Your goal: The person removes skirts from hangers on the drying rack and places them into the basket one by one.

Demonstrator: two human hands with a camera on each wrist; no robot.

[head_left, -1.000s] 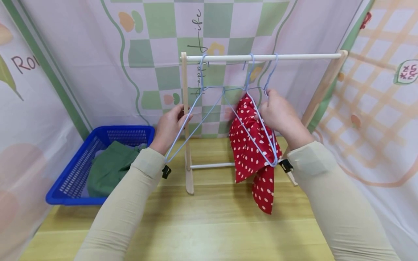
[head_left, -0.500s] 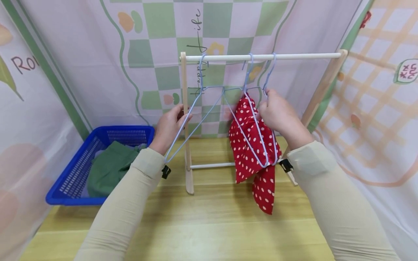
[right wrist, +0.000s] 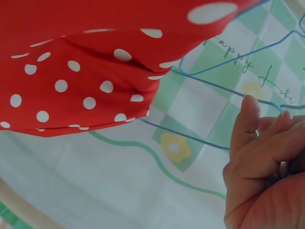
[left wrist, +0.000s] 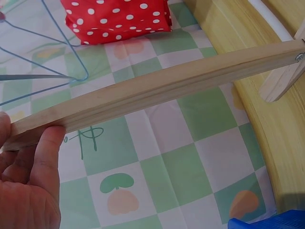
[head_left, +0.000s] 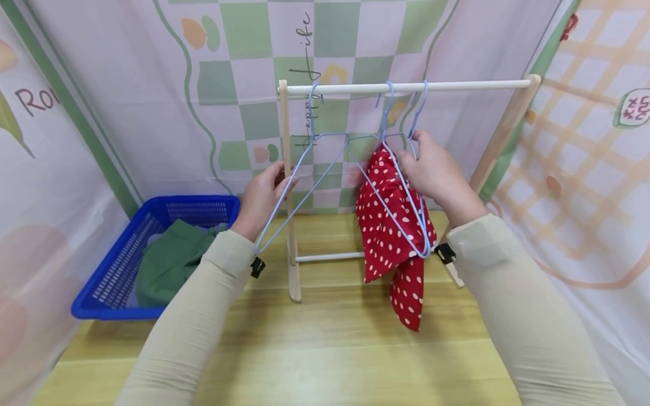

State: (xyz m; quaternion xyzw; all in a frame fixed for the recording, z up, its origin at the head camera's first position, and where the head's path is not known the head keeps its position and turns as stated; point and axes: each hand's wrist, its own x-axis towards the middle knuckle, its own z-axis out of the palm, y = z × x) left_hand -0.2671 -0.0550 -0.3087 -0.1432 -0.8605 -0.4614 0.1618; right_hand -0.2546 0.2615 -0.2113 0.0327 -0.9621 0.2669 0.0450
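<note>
My left hand (head_left: 264,194) holds the left wooden post (left wrist: 157,88) of a small clothes rack, thumb in front and fingers behind. My right hand (head_left: 439,172) is at the shoulder of the rightmost blue wire hanger (head_left: 417,110), thumb and forefinger spread apart; whether it touches the wire is unclear. A red cloth with white dots (head_left: 378,225) hangs from the right-hand hangers, its lower end dangling over the table. In the right wrist view, the red cloth (right wrist: 71,90) is left of the fingers. The left hanger (head_left: 291,194) hangs bare in front of my left hand.
A blue plastic basket (head_left: 106,282) with a folded green cloth (head_left: 175,262) stands to the left on the wooden table (head_left: 315,349). The white top rail (head_left: 472,86) runs to the right post (head_left: 508,135). Patterned curtains close in the back and sides.
My right thumb and forefinger have spread apart, and the hand has shifted slightly. The middle hanger swung left, then back right. The red cloth moved slightly left. My left hand stays on the post.
</note>
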